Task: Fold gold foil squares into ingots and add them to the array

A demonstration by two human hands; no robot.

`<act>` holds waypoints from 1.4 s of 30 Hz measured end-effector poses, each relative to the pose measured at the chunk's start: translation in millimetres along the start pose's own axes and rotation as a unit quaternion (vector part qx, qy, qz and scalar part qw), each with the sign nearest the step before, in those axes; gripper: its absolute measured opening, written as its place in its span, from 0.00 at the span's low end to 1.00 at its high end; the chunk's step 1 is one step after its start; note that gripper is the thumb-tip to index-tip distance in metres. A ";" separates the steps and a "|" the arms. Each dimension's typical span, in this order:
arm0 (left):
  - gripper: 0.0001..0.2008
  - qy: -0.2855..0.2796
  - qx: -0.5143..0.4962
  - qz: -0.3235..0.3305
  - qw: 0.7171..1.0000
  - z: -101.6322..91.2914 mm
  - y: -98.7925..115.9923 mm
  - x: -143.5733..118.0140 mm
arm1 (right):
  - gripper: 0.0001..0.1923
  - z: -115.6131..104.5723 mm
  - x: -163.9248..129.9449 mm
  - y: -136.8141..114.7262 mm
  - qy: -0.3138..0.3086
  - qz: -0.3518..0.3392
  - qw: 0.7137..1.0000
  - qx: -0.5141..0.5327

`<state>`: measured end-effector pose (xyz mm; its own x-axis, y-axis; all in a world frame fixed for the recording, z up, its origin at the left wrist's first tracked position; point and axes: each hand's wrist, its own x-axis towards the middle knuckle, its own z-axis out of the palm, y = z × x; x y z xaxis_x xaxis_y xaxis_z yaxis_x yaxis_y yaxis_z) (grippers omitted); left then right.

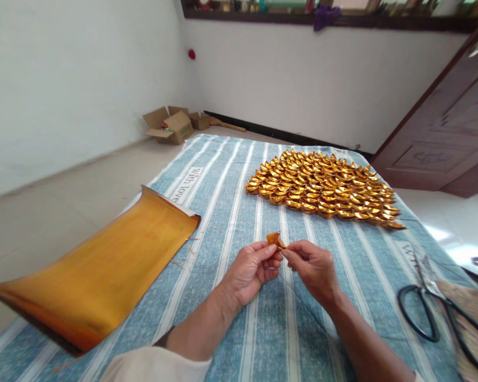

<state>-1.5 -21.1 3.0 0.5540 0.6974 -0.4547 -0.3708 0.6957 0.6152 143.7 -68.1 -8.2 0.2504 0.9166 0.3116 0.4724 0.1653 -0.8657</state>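
Across the blue-and-white striped cloth (pixel 231 175) runs printed lettering: "With love" can be read on a white stripe beside the curled edge of the stack of gold foil sheets (pixel 99 270), and a similar line near the right edge is too blurred to read. Both hands meet just above the cloth, near its middle. The left hand (pixel 250 269) and the right hand (pixel 311 268) pinch a small folded gold paper piece (pixel 275 240) between thumb and fingertips, one from each side, so the piece stands up between them with its point raised. Both forearms come in from the bottom edge and angle toward each other, wrists slightly bent. Farther away on the cloth lies a tight cluster of finished gold paper ingots (pixel 326 188), well apart from the hands. Black-handled scissors (pixel 434 313) lie at the right, and open cardboard boxes (pixel 173 124) sit on the floor by the wall.
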 end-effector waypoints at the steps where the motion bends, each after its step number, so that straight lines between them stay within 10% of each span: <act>1: 0.02 -0.004 -0.002 -0.002 1.000 0.0 0.3 -0.1 | 0.09 -0.6 0.3 -0.9 -0.002 -0.004 1.000 0.001; 21: 0.10 -0.108 -0.077 0.010 0.991 -2.3 0.1 1.4 | 0.09 -5.5 -1.9 -12.8 0.048 -0.216 0.969 -0.107; 42: 0.10 -0.118 -0.113 0.018 0.986 -5.2 -2.0 4.0 | 0.05 -2.0 -1.5 -16.1 0.103 -0.201 0.972 -0.069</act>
<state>-2.4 -18.8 -3.4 0.6855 0.6811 -0.2573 -0.5353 0.7110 0.4560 137.4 -72.9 6.1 0.1801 0.6929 0.6982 0.6718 0.4318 -0.6019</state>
